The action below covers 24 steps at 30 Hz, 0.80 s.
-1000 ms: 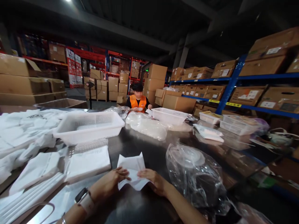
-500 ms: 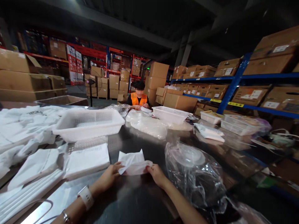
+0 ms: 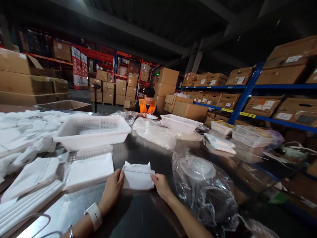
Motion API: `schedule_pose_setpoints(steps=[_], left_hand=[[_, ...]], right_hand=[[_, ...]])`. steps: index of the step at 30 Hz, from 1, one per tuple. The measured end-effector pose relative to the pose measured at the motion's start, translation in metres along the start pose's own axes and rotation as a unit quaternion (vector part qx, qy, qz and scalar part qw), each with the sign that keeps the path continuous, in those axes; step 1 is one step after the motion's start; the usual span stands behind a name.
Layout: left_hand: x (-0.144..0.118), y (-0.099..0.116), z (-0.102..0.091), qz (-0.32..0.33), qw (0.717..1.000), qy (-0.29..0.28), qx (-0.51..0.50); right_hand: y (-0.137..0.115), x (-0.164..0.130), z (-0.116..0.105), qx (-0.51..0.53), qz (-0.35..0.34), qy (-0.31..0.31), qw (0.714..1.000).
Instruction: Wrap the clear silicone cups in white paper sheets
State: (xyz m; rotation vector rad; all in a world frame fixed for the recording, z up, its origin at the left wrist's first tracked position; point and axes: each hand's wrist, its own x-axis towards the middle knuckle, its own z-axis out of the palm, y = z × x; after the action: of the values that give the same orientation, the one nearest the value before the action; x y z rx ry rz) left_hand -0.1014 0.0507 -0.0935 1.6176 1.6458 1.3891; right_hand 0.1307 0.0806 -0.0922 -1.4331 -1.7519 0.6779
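Now, in the head view, the small white folded plastic bag (image 3: 137, 176) lies flat on the dark shiny metal table (image 3: 148, 215), where half a second ago it was bunched up between the hands. The left hand (image 3: 112, 188) presses its left edge with fingers curled, and the right hand (image 3: 160, 185) pins the right edge likewise; neither grips it. The fold looks settled. A stack of white folded bags (image 3: 89, 170) lies just left, and a crinkled clear plastic wrap (image 3: 205, 188) to the right.
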Motion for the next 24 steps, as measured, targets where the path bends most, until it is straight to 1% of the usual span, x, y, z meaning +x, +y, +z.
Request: schedule_pose_setpoints(steps=[3, 7, 9, 11, 13, 16, 17, 18, 19, 20, 21, 22, 23, 24], left_hand=[[0.0, -0.001, -0.001, 0.019, 0.999, -0.015, 0.035], [0.001, -0.001, -0.004, 0.019, 0.994, -0.047, 0.1], [0.001, 0.0, -0.005, 0.018, 0.983, -0.074, 0.167], [0.001, 0.002, -0.008, 0.014, 0.965, -0.102, 0.241], [0.001, 0.004, -0.012, 0.008, 0.949, -0.119, 0.291], [0.002, 0.009, -0.022, -0.006, 0.939, -0.117, 0.323], [0.003, 0.011, -0.024, 0.006, 0.939, -0.104, 0.328], [0.004, 0.014, -0.025, 0.038, 0.941, -0.084, 0.325], [0.005, 0.017, -0.025, 0.089, 0.943, -0.064, 0.314], [0.005, 0.019, -0.022, 0.153, 0.941, -0.052, 0.299], [0.005, 0.021, -0.017, 0.216, 0.933, -0.055, 0.284], [0.004, 0.022, -0.012, 0.264, 0.921, -0.073, 0.275], [0.003, 0.023, -0.005, 0.289, 0.911, -0.101, 0.276], [0.001, 0.022, 0.001, 0.298, 0.902, -0.13, 0.285]], right_hand=[[-0.001, 0.002, 0.0, -0.011, 0.001, 0.003, 1.0], [-0.003, 0.004, 0.0, -0.023, -0.004, 0.009, 1.0], [-0.004, 0.004, 0.0, -0.028, -0.004, 0.014, 0.999], [-0.005, 0.005, -0.001, -0.033, -0.004, 0.021, 0.999], [-0.006, 0.005, -0.001, -0.038, -0.004, 0.027, 0.999], [-0.006, 0.005, 0.0, -0.046, -0.007, 0.033, 0.998], [-0.006, 0.005, 0.001, -0.05, -0.008, 0.035, 0.998], [-0.005, 0.006, 0.001, -0.054, -0.01, 0.037, 0.998], [-0.004, 0.006, 0.001, -0.058, -0.012, 0.039, 0.997], [-0.004, 0.006, 0.001, -0.063, -0.014, 0.042, 0.997], [-0.004, 0.006, 0.0, -0.069, -0.016, 0.044, 0.996], [-0.005, 0.005, -0.002, -0.076, -0.018, 0.047, 0.996], [-0.007, 0.003, -0.004, -0.079, -0.016, 0.05, 0.995], [-0.01, 0.001, -0.006, -0.088, -0.022, 0.057, 0.994]])
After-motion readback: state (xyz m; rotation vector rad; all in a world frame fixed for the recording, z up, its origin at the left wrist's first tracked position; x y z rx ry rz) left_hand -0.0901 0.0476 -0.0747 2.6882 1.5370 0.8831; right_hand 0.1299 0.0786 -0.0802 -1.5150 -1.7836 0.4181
